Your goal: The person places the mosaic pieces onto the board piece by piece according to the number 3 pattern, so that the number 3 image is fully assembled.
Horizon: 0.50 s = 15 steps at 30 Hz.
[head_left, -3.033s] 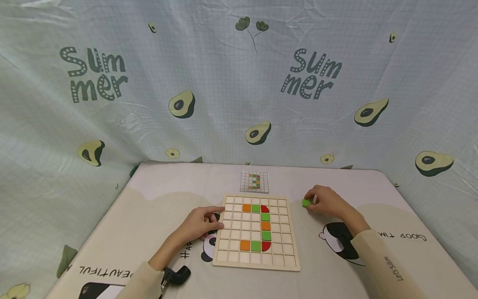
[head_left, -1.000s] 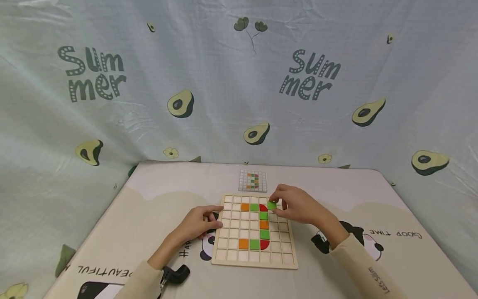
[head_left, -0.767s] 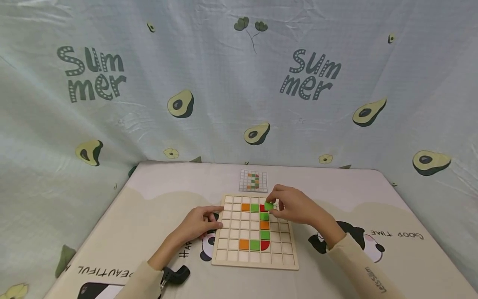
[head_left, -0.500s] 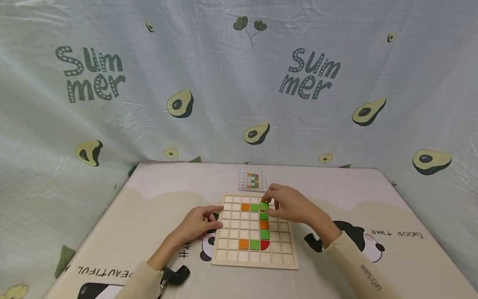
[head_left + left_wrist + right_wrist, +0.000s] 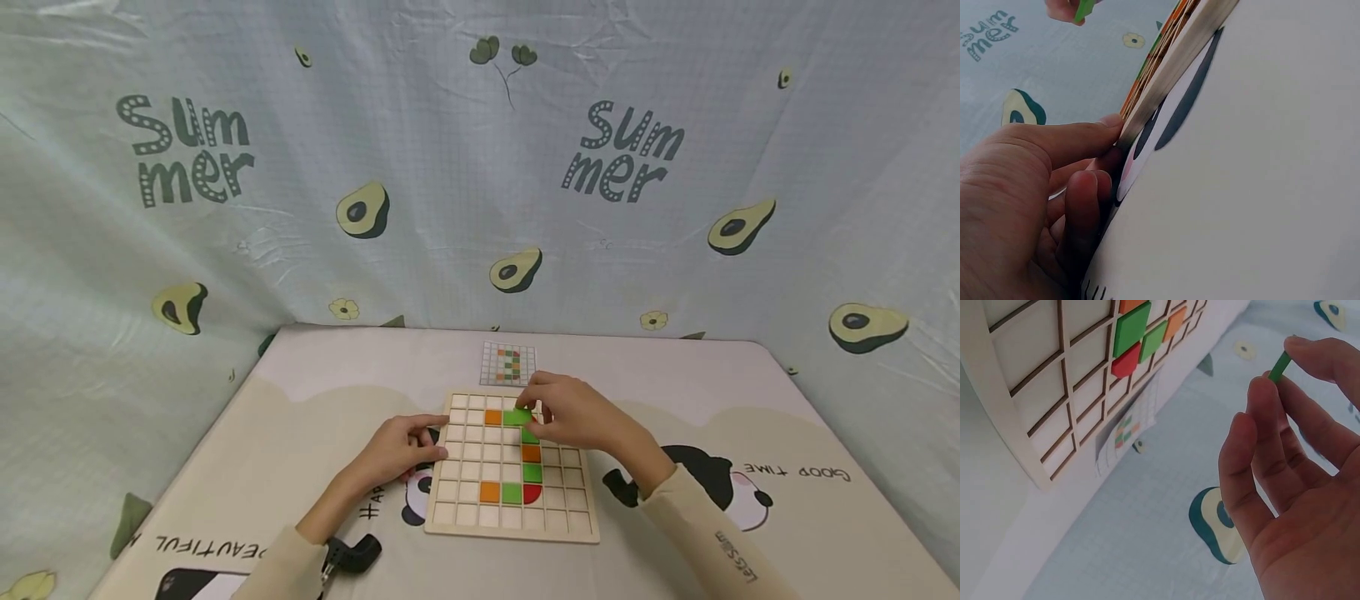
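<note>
A wooden grid board [image 5: 517,535] lies on the table, with green, orange and red tiles forming a pattern in its cells. My left hand [image 5: 397,450] touches the board's left edge with thumb and index finger. Over the upper middle of the board, my right hand [image 5: 577,410] pinches a green tile [image 5: 1280,367] between thumb and fingers. The right wrist view shows this tile edge-on, apart from the board. In the head view it overlaps the upper row and, with the fingers, mostly hides the top red tile. An orange tile [image 5: 531,453] sits mid-column.
A small printed card [image 5: 507,364] with a coloured grid pattern lies behind the board. Black camera mounts [image 5: 356,554] are worn at the wrists. A printed cloth covers the table [image 5: 360,358], and a curtain [image 5: 442,150] with avocados hangs behind it.
My right hand has carried the green tile from the table right of the board leftward over it, past the top red tile's cell. My left hand has stayed at the left edge.
</note>
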### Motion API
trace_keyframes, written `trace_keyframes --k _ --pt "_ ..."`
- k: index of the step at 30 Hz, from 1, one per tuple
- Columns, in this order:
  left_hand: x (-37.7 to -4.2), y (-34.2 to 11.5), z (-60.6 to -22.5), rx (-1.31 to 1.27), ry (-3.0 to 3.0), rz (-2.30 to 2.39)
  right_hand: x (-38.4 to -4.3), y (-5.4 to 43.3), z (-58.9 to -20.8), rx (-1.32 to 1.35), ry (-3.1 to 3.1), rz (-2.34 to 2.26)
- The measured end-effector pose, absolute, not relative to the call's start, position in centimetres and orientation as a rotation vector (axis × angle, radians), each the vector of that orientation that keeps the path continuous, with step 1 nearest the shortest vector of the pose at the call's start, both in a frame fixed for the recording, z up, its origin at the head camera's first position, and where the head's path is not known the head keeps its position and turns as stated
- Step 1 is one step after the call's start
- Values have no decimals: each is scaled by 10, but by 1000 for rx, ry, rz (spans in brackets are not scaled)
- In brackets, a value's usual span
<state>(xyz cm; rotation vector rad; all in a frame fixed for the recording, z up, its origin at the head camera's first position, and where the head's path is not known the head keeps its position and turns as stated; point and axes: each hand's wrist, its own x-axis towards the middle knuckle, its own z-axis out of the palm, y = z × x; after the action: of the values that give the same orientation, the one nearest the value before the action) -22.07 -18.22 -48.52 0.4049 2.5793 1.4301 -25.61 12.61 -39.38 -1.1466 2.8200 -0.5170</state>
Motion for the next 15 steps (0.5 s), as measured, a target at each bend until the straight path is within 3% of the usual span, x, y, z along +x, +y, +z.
trace_keyframes --k 15 --pt "-221 -182 -487 397 2588 1427 -252 115 -403 -1149 2787 -461"
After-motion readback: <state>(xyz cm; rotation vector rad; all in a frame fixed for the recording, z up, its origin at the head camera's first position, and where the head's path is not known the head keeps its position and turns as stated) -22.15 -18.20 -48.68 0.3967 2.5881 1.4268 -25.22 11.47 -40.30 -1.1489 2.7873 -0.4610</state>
